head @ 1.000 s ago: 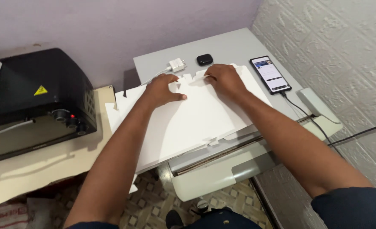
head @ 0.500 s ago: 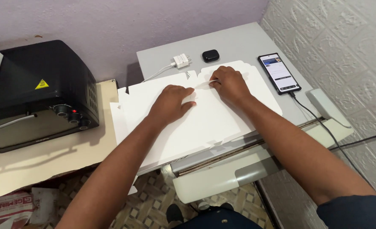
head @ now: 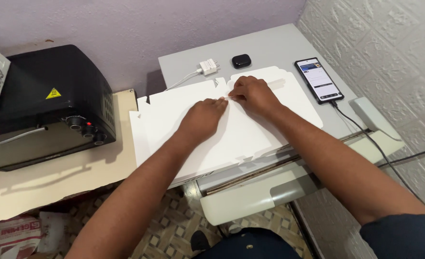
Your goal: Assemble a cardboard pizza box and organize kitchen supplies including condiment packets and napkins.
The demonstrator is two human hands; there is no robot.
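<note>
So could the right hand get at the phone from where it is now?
Probably yes. The right hand rests on the white card sheet, and the phone lies face up just beyond it on the grey table, with nothing between them.

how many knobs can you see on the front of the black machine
3. The knobs sit in a row at the lower right front corner of the black machine: one, a second with a red spot, a third. Others may be hidden out of frame.

- The hands hide the middle of the card sheet.
- The black oven is cut off at the left edge.
- The phone screen is too small to read.
</note>
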